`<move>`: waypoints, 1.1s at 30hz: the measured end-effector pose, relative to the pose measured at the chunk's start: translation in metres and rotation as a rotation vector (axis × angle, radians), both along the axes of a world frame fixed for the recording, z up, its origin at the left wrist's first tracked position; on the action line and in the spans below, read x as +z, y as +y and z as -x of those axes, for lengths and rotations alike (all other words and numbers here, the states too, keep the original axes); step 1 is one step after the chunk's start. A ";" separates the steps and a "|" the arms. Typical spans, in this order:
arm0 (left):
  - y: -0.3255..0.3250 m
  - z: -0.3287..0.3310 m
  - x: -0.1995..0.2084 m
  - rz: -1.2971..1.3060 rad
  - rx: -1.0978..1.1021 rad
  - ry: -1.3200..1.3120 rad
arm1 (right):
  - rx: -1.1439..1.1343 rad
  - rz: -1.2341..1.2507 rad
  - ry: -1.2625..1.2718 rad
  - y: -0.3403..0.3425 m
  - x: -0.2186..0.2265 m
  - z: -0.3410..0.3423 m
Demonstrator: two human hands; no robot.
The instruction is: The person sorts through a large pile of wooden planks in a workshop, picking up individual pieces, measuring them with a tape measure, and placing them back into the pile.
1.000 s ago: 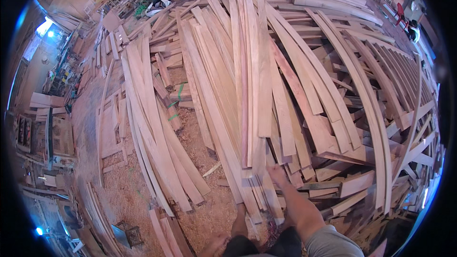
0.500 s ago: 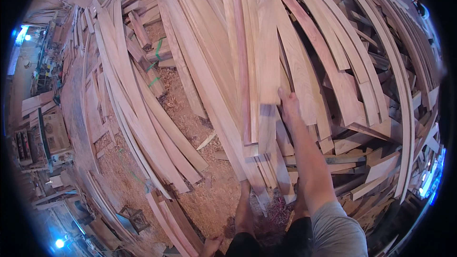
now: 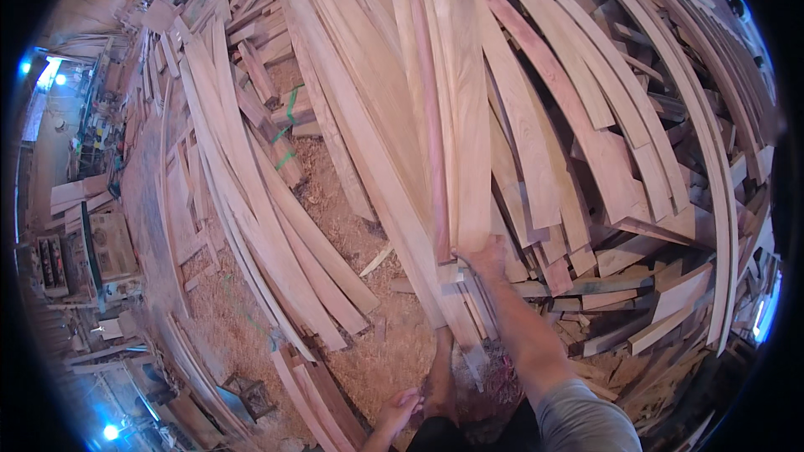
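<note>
A long pale wooden board (image 3: 471, 142) lies lengthwise on a stack, running away from me. My right hand (image 3: 484, 258) is closed on its near end, thumb toward the left edge. Just left of it lies a narrow reddish strip (image 3: 440, 209) among other pale boards. Below the right hand, the ends of lower boards (image 3: 459, 318) stick out toward my legs. My left hand (image 3: 400, 410) hangs low, left of my leg, with loosely bent fingers and nothing visible in it. It is apart from the stack.
More boards (image 3: 536, 159) fan out on the right over a pile of offcuts (image 3: 670, 301). On the left, a bundle of long planks (image 3: 251, 201) lies over the sawdust-covered floor (image 3: 381, 351). A small wooden frame-like stand (image 3: 247, 398) is at the lower left.
My right hand has come toward me from the board's right side to its near end. My left hand has risen slightly and moved right. The view has shifted a little.
</note>
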State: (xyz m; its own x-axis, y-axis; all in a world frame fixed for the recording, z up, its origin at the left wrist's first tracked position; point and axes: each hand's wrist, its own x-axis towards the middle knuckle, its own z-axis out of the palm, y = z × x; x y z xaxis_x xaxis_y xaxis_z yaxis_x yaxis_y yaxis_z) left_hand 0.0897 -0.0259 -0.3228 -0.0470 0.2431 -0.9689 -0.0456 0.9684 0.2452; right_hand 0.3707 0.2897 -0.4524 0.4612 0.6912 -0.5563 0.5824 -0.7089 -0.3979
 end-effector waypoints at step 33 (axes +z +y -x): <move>0.245 -0.480 0.117 -0.263 0.251 -0.540 | -0.439 0.038 0.045 -0.546 0.386 -0.207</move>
